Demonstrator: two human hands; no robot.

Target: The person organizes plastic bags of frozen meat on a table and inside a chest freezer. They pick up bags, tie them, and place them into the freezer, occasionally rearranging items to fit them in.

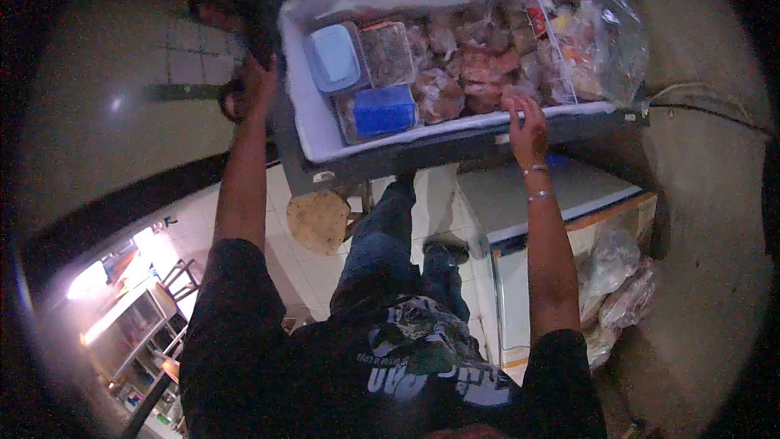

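Note:
A chest freezer [304, 134] with frosted white inner walls stands uncovered in front of me. My right hand [529, 128] rests at its near rim, fingers reaching inside over bagged reddish food [484, 67]; whether they grip anything is unclear. My left hand [259, 88] is raised at the freezer's left edge, in shadow; its fingers and what they touch are hard to make out. Inside at the left are a container with a light blue lid [336, 58], a clear container [388, 52] of frosted contents and one with a dark blue lid [384, 111]. Clear plastic bags [621, 42] fill the right end.
A round wooden stool seat [318, 222] is below the freezer's left front corner. A white-topped cabinet or appliance [548, 195] stands at my right, with plastic bags [615, 262] beside it. A cable [707, 108] runs right from the freezer. A brightly lit glass case [131, 329] is at lower left.

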